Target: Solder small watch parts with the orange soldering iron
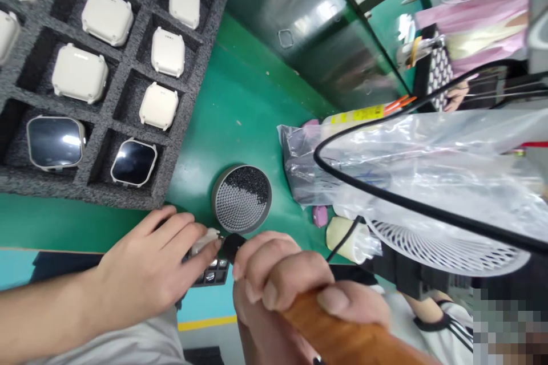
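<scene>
My left hand (158, 262) is closed on a small white watch case (204, 241), mostly hidden by the fingers, at the near edge of the green table. Wrapped round the orange-brown body of an electric screwdriver (342, 325), my right hand (282, 274) points its black nose (232, 246) at the case. The bit appears to meet the case's edge; exact contact is too small to tell. Just beyond both hands stands a round dish (240, 214) with a dimpled plate and tiny black screws. A grey foam tray (188, 91) at the left holds white watch cases (158, 105) and two watches (133, 162) with dark screens up.
A black cable (385, 188) loops over a see-through plastic bag (428, 142) on the right. Below it are a white fan grille (449, 245), a pale roll (345, 238) and a pink block (319, 216). A metal plate (295, 17) lies behind. Other people sit at the right.
</scene>
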`<act>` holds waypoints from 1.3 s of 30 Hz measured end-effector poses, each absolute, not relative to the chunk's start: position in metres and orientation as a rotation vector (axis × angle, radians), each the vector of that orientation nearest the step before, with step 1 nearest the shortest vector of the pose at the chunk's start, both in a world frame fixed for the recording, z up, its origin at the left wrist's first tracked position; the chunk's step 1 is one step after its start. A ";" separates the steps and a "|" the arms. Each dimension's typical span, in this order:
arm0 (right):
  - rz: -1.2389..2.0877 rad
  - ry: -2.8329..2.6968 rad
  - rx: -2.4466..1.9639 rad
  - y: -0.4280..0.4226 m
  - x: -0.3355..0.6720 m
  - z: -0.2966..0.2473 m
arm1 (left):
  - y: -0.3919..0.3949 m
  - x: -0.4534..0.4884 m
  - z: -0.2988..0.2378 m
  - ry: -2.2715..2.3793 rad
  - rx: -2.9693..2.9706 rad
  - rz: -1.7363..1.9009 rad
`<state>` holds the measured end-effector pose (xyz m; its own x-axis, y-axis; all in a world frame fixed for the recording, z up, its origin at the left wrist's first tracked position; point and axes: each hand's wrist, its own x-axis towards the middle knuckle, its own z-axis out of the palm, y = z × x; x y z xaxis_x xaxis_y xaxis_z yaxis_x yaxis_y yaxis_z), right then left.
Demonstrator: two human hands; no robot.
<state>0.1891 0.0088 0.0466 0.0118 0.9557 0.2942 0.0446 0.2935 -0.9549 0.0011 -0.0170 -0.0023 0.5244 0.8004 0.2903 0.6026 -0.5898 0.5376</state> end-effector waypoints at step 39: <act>0.804 -1.319 -0.913 0.003 0.205 0.038 | -0.024 0.002 -0.011 1.110 2.422 0.668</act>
<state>0.2051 0.0027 0.0376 0.0941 0.8939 0.4384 0.0200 0.4385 -0.8985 0.0018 -0.0237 -0.0110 0.5721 0.7788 0.2571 0.5917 -0.6090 0.5281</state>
